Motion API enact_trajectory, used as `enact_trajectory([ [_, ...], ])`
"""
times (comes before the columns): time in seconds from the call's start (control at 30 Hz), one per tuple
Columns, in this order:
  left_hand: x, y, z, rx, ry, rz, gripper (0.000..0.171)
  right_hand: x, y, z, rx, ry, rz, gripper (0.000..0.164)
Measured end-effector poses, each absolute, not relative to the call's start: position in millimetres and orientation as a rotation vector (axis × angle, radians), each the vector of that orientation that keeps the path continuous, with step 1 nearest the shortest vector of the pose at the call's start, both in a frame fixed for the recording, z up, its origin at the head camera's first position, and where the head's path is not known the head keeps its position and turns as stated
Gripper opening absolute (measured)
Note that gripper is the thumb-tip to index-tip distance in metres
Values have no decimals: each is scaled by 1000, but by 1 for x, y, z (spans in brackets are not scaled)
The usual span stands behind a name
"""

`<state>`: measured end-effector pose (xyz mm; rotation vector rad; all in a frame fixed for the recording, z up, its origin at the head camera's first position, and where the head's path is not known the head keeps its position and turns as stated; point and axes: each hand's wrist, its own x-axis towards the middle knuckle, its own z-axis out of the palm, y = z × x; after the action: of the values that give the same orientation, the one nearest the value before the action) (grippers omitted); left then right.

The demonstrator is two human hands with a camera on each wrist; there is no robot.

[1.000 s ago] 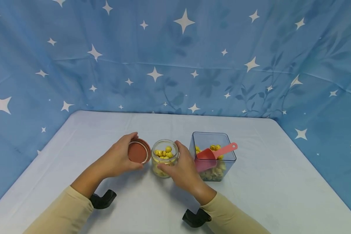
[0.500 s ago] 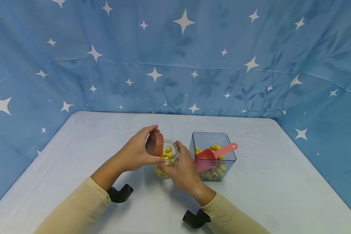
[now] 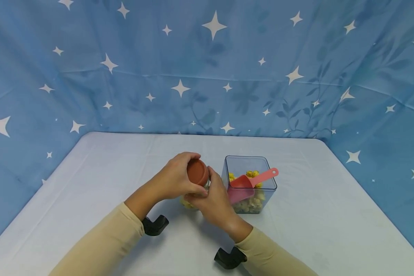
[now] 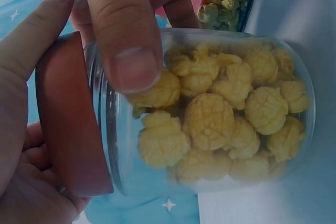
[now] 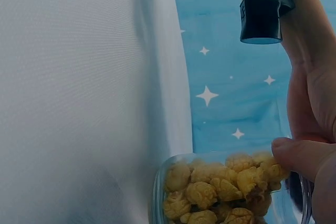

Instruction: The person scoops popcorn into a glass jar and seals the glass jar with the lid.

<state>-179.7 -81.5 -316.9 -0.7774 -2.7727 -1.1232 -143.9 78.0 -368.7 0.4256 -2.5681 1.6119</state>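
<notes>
A glass jar of yellow popcorn stands near the middle of the table, mostly hidden by the hands in the head view. My right hand grips it near the top, thumb along the glass. My left hand holds a reddish-brown lid by its edge, over the jar's mouth. In the left wrist view the lid sits right at the jar's rim, slightly tilted against it.
Just right of the jar stands a clear square container with more popcorn. A pink scoop lies in it, its handle over the rim. The white table ends at a blue starry curtain.
My left hand has moved right with the lid, turning it from facing sideways to lying over the jar's mouth. My right hand has kept its grip on the jar.
</notes>
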Motion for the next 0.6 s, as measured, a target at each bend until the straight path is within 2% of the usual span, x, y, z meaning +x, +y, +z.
enact_trajectory([
  [0.6,-193,-82,-313,-953,-2920,-1025,83,-145,77,-373,386,-2537,1595,96],
])
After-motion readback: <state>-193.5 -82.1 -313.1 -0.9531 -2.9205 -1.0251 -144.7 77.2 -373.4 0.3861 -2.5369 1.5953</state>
